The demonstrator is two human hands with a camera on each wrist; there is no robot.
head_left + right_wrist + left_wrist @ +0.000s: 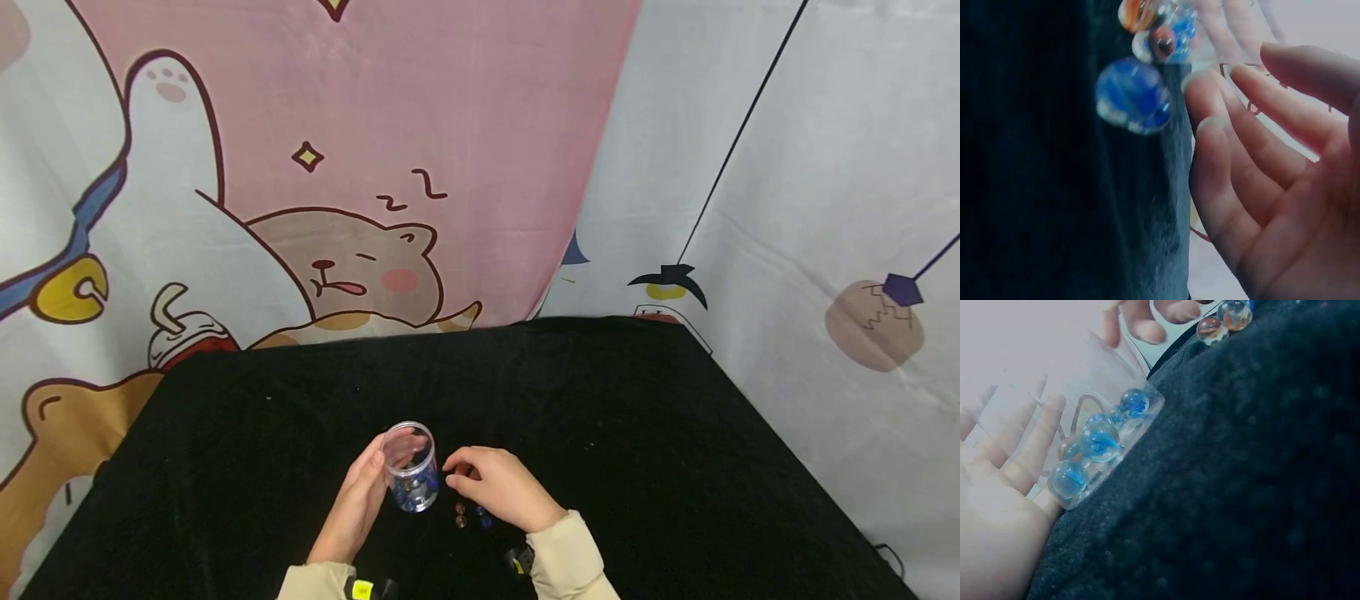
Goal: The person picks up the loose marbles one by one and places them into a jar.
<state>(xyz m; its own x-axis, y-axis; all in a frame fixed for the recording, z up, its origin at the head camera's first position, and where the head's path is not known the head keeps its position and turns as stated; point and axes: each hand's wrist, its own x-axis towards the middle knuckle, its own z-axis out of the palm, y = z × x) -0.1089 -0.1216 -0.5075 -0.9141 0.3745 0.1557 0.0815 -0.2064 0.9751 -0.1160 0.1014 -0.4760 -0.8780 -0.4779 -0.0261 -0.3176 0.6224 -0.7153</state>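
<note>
A clear, open-topped jar with several glass marbles, mostly blue, at its bottom is gripped from the side by my left hand. The fingers reach behind the jar and show through its wall. To the right of the jar, my right hand hovers over the cloth with loosely bent fingers and holds nothing. Below that hand lie orange-swirled marbles and blue marbles. The right wrist view shows the blue marbles just beside the fingertips.
Black cloth covers the table under the jar and loose marbles. A cartoon-printed curtain hangs behind the table's far edge, and a pale curtain runs along the right side.
</note>
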